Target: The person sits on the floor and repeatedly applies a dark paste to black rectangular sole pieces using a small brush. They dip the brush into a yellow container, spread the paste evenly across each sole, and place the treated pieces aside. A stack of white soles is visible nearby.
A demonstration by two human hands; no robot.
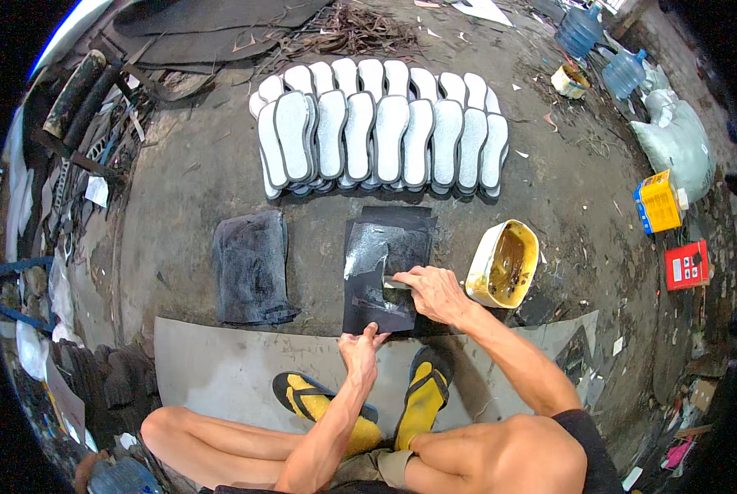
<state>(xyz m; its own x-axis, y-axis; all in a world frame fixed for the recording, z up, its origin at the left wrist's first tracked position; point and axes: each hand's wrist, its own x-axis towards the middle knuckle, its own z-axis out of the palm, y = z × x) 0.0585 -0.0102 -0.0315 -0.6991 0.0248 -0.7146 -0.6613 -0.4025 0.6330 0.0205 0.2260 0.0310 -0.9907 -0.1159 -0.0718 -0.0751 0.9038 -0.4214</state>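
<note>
L hand [358, 352] pinching near edge of black rectangular sheet [363, 290]; R hand [438, 294] pinching small pale flat scraper [391, 282], best held low, w/ even strokes.

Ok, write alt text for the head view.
A person's right hand holds a flat tool at a partly glossy dark sheet while the left hand grips its near edge. An open tub of brownish liquid stands right, other dark sheets lie left, and rows of pale insoles lie beyond.
</note>
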